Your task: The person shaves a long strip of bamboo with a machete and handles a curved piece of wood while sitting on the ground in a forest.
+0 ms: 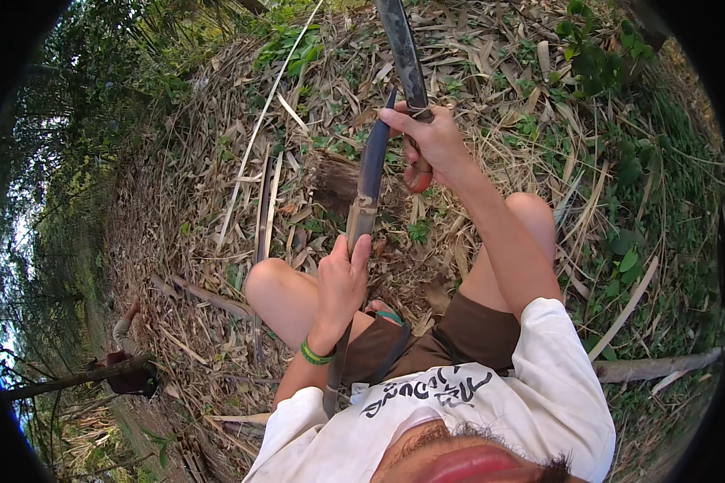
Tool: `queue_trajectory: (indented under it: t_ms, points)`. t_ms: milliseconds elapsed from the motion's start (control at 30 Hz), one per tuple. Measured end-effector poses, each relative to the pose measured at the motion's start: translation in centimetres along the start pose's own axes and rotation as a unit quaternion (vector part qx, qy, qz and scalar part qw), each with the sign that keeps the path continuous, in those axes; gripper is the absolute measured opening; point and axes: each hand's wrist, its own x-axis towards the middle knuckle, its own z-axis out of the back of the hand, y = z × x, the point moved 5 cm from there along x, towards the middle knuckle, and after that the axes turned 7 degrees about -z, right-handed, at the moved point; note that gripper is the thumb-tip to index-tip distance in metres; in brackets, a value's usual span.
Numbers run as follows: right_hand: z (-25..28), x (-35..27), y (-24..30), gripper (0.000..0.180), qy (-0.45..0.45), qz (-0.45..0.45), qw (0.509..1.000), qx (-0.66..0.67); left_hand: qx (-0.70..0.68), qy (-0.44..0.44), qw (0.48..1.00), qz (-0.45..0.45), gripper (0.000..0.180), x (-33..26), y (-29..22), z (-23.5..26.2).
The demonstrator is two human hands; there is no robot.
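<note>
One bamboo strip (370,171) is slanting up past the brown shorts (485,332), with the left hand (342,278) grasping it and, farther out, the right hand (433,145) gripping a machete (413,80) beside the strip's tip, so its edge is likely needing careful turning away from both hands.

machete (403,58) right of pole (370,171), stump (330,183) beneath

The white short-sleeved shirt (330,439) bears black lettering (464,392). The shorts (482,332) are brown. A green band (315,355) circles the left wrist (327,328).
</note>
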Motion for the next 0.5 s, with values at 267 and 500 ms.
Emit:
queue_trajectory:
  t_ms: [267,500]
  points:
    - [-0.2,1.7,-1.2,0.022,-0.013,0.023,0.998,0.056,-0.173,-0.086,0.975,-0.107,0.047,-6.6,-3.3,1.3]
    - [-1.9,2.5,-1.4,0.02,-0.027,0.006,0.995,0.095,-0.778,-0.056,0.589,0.209,0.083,-10.7,1.9,-6.9]
